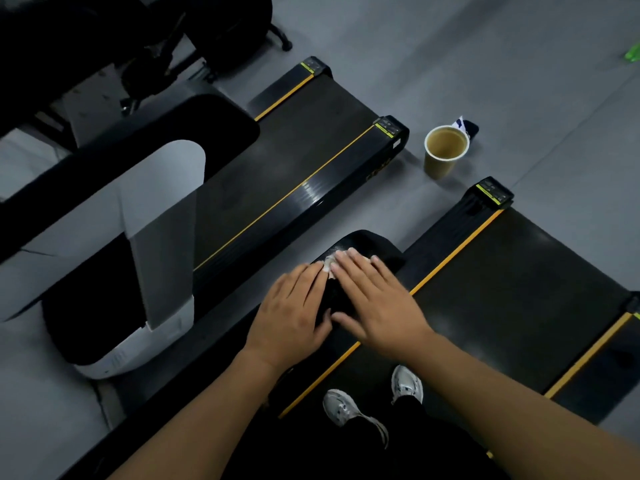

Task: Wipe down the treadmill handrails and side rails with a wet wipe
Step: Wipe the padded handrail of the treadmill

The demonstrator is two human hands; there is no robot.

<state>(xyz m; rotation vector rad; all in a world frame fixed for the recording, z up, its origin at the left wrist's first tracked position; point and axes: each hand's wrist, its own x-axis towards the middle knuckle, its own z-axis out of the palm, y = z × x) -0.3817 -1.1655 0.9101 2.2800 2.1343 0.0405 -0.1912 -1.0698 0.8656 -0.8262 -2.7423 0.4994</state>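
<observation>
A black treadmill handrail (363, 242) runs up the middle of the view, above the belt I stand on. Both my hands lie on it side by side. My right hand (377, 299) is flat with straight fingers, pressing a small white wet wipe (329, 265) onto the rail; only a scrap of the wipe shows by the fingertips. My left hand (294, 310) rests flat on the rail's left side, its fingertips beside the wipe. The black side rail (450, 237) with a yellow stripe lies below on the right.
A second treadmill (311, 161) with a grey and black console arm (166, 209) stands to the left. On the grey floor between the treadmills sits a paper cup (446, 150) of brown liquid, a small packet (465, 126) behind it. My shoes (374, 400) stand on the belt.
</observation>
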